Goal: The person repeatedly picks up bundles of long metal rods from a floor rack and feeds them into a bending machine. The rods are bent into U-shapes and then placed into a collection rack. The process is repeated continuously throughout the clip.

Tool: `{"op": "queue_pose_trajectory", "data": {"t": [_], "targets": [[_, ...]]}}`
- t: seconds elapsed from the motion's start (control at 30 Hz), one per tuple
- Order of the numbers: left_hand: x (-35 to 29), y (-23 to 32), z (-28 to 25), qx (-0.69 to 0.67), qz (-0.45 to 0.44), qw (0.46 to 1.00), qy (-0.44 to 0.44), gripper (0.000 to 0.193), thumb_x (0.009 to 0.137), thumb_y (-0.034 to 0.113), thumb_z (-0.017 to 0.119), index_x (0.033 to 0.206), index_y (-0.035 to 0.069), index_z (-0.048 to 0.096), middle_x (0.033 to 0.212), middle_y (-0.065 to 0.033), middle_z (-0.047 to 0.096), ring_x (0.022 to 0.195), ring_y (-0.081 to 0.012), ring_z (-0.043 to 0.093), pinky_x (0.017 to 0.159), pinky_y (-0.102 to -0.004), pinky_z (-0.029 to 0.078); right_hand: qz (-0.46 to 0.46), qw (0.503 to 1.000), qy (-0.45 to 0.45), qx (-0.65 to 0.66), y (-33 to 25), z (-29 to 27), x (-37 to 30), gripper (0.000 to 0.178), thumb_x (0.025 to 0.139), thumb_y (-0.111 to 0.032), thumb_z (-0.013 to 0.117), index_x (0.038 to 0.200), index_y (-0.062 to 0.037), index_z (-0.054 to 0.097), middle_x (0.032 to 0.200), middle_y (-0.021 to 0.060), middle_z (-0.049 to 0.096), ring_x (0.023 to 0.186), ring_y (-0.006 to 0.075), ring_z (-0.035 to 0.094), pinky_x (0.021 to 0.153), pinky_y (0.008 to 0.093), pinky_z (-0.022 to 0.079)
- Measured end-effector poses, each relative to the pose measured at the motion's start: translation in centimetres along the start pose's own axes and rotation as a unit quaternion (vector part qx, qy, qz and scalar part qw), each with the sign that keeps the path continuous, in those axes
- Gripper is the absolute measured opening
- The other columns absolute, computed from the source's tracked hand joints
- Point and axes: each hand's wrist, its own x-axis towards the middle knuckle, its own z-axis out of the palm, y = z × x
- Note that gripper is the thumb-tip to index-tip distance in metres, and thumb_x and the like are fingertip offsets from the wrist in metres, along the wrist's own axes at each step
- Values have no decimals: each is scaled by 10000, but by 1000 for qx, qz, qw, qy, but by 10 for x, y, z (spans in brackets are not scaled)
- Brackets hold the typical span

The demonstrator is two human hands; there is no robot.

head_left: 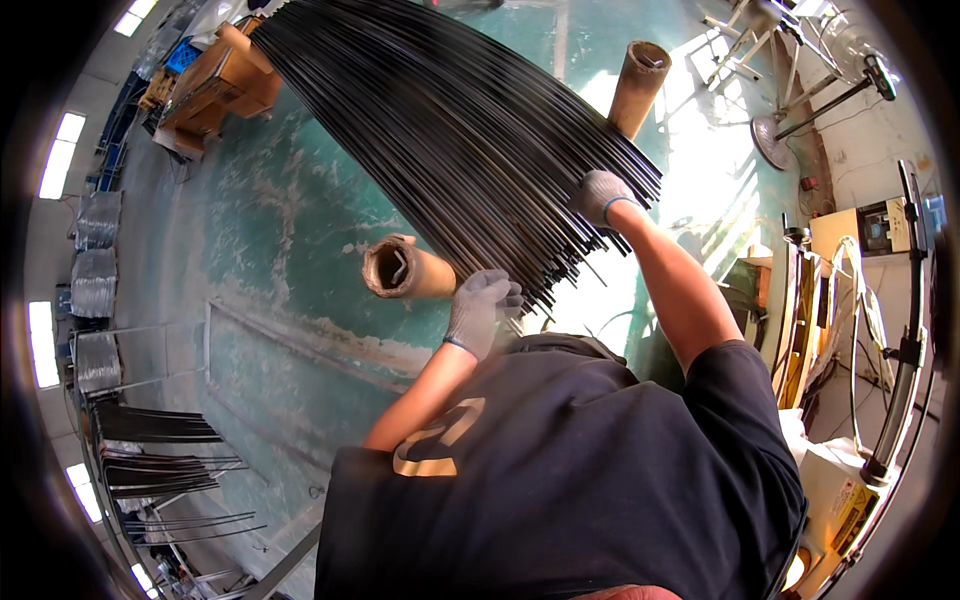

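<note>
While the long black rods lie ahead, long axis up-left, right hand sits curled at their right-side ends, grip hidden; left hand is nearest the lower-left ends, fingers loosely bent, hold unclear.

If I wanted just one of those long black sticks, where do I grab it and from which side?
I'd pinch one of the black rods by its near end, coming from the person's side. The ends there are uneven and a few poke out past the rest, so one could probably be pinched alone; farther along, the rods lie packed side by side.
</note>
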Motion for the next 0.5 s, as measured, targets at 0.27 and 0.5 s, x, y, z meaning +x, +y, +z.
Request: {"op": "queue_pose_trajectory", "data": {"t": [0.27,0.5], "targets": [[21,9,-6,32,-25,998,-37,221,980,98,570,1187,23,548,1029,-134,658,862,-247,677,752,-366,580,46,997,62,-17,-21,12,-59,352,911,-386,669,988,-65,790,1007,229,738,990,404,711,869,476,566],[64,24,13,32,-25,997,-65,163,1020,185,585,1096,41,599,959,-93,670,869,-231,682,746,-376,585,95,994,58,9,7,32,-162,403,971,-412,623,1004,-37,766,952,245,734,922,424,715,811,491,560]]}}
